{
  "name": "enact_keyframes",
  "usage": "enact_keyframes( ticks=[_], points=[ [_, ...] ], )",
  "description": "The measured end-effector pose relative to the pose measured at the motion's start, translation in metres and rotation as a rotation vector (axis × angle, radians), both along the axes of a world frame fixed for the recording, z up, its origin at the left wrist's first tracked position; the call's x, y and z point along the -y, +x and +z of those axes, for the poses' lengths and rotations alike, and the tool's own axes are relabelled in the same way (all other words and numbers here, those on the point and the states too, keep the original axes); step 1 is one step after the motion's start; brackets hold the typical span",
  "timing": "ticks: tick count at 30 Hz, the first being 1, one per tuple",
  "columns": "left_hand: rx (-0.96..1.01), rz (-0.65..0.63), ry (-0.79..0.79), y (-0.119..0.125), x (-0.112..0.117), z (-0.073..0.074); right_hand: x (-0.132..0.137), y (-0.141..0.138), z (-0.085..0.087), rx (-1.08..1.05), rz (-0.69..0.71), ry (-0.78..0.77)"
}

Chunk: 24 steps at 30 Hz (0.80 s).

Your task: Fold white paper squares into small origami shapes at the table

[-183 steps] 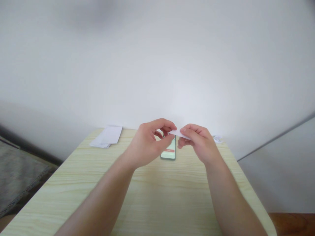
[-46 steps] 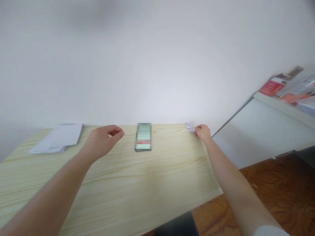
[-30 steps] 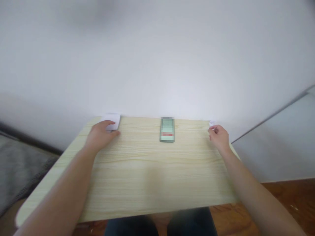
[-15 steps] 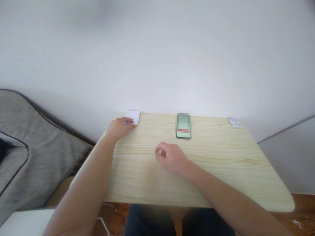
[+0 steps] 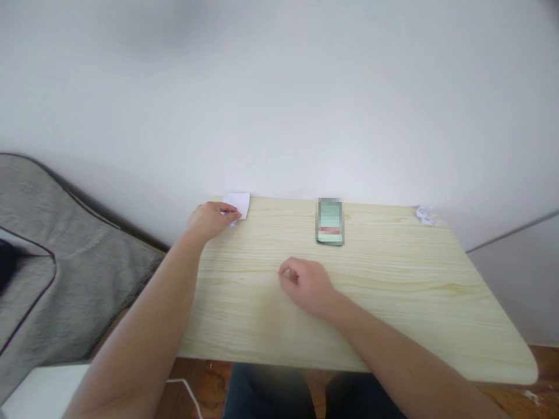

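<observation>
At the far left of the table, my left hand (image 5: 212, 220) has its thumb and fingers closed on the near edge of a white sheet of paper (image 5: 240, 202). The paper is a small square, or a few sheets stacked; I cannot tell which. Near the middle of the table my right hand (image 5: 308, 285) rests with its fingers curled toward the thumb. A small gap shows between its thumb and forefinger, and nothing is seen in it. Beyond this hand lies a phone (image 5: 331, 221), its lit screen blurred.
The pale wooden table (image 5: 393, 314) stands against a white wall (image 5: 283, 105). Crumpled white paper (image 5: 427, 215) lies at the far right corner. A grey cushioned seat (image 5: 87, 279) is on the left, with a white surface (image 5: 48, 390) and a white cable (image 5: 187, 391) below.
My left thumb and fingers have drawn closer together on the paper's edge. My right hand stays curled in nearly the same place. The whole view has shifted slightly.
</observation>
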<state>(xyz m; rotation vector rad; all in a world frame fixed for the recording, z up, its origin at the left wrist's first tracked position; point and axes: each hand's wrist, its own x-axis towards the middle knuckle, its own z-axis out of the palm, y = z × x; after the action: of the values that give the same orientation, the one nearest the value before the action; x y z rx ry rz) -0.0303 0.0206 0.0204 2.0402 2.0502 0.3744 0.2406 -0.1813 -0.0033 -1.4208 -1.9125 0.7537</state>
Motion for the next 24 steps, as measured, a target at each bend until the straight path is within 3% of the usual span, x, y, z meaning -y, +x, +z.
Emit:
enact_keyframes(
  ticks=[8,15,24],
  points=[
    [-0.153,0.037,-0.010,0.031,-0.002,0.012,-0.001,-0.001,0.001,-0.020,-0.002,-0.020],
    [-0.138,0.068,-0.093,0.029,-0.010,0.024,0.000,0.001,0.001,-0.043,-0.001,-0.029],
    [-0.161,0.075,-0.091,0.030,-0.015,0.028,-0.001,0.002,0.001,-0.034,0.001,-0.023]
  ],
)
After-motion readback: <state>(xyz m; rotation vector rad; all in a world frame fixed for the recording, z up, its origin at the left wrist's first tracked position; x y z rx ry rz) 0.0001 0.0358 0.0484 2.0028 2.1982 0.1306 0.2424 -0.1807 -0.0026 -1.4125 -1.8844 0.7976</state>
